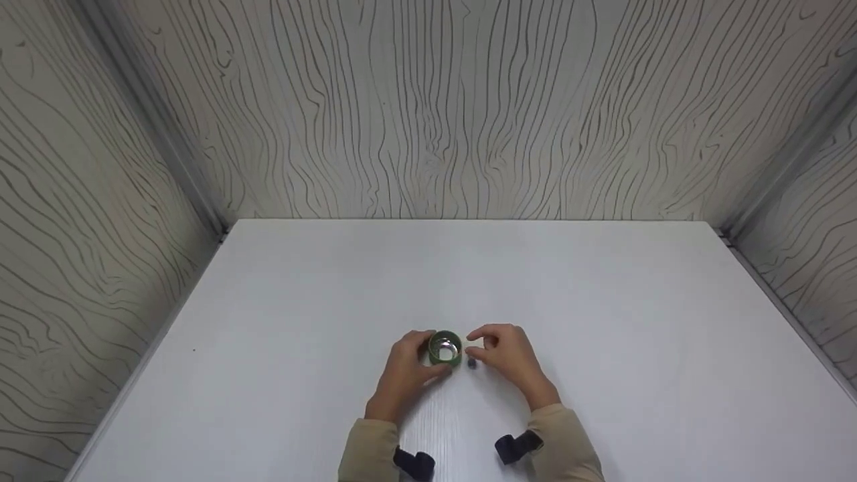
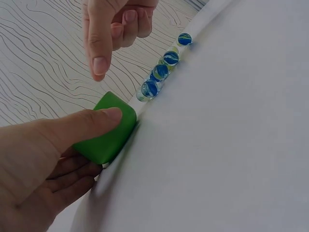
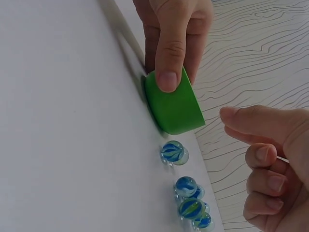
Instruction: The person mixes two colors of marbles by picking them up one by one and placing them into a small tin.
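Note:
My left hand (image 1: 404, 368) grips a small green cup (image 1: 456, 361) from its left side, thumb on the near wall and fingers on the far side. The cup stands upright, its inside shiny; whether anything lies in it I cannot tell. Just right of the cup, my right hand (image 1: 507, 351) hovers with thumb and index finger parted and nothing between them; its other fingers are curled. Several glass marbles with blue and green swirls lie on the table beside the cup, among them a front marble (image 3: 173, 152) nearest it and another marble (image 2: 184, 39) farther off.
The white table (image 1: 301, 288) spreads around both hands. Wood-grain patterned panels (image 1: 428, 114) rise behind it and at both sides. A dark strap with a camera (image 1: 415, 463) sits on the left sleeve, and a similar camera (image 1: 509, 449) on the right.

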A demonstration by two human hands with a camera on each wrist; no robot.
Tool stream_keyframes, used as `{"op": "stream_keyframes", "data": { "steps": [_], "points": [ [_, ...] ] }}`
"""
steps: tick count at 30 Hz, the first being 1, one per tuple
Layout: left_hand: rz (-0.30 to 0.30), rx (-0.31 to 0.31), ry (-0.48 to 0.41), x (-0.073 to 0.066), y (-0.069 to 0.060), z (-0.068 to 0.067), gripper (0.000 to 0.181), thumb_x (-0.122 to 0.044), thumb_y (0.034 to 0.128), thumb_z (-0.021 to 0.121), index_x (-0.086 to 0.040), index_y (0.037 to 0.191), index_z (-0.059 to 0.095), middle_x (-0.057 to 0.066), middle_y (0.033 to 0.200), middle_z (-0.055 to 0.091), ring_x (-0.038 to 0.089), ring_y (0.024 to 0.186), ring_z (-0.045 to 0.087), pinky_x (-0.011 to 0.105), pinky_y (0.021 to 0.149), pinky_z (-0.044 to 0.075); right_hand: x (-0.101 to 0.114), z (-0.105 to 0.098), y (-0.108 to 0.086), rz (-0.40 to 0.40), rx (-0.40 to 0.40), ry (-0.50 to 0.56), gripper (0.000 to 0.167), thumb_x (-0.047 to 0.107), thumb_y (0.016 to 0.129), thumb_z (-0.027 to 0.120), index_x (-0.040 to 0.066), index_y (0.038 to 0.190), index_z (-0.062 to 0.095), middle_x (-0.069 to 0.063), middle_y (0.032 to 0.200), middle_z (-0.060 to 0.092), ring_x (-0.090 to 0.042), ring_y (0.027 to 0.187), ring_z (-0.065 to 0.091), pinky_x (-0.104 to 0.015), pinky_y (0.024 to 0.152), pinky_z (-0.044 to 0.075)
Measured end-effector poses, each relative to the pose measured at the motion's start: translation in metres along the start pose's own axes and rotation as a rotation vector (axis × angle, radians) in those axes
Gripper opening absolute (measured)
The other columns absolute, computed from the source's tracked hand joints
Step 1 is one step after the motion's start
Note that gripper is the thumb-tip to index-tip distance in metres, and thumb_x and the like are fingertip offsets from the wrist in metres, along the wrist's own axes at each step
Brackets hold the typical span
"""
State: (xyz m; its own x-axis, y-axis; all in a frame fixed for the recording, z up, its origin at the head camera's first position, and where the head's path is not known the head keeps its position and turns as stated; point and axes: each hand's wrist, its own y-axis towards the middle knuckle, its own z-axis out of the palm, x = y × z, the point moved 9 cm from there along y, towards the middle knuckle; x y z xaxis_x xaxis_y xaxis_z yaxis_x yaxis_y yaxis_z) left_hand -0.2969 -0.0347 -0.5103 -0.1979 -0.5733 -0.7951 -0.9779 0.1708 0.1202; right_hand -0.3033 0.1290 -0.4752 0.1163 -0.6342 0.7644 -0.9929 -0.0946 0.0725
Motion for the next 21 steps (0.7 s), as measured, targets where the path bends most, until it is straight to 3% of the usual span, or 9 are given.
{"op": "stream_keyframes", "data": {
  "steps": [10,21],
  "points": [
    [-0.058,0.009,-0.032,0.003,-0.001,0.001,0.060,-0.021,0.0754,0.080,-0.005,0.128,0.057,0.010,0.127,0.064,0.027,0.125,0.058,0.041,0.112,0.045,-0.022,-0.016,-0.002,0.074,-0.054,0.031,0.013,0.008,0.079,0.076,0.007,0.092,0.076,0.004,0.064,0.050,-0.006,0.063,0.042,-0.015,0.054,0.033],
    [-0.040,0.027,-0.042,0.006,0.001,0.003,0.061,-0.023,0.0751,0.080,-0.004,0.128,0.057,0.010,0.126,0.064,0.027,0.125,0.058,0.040,0.112,0.046,-0.044,-0.039,-0.009,0.117,-0.125,0.079,0.015,0.009,0.079,0.075,0.006,0.094,0.076,0.005,0.060,0.044,-0.004,0.056,0.038,-0.016,0.051,0.033]
  ]
}}
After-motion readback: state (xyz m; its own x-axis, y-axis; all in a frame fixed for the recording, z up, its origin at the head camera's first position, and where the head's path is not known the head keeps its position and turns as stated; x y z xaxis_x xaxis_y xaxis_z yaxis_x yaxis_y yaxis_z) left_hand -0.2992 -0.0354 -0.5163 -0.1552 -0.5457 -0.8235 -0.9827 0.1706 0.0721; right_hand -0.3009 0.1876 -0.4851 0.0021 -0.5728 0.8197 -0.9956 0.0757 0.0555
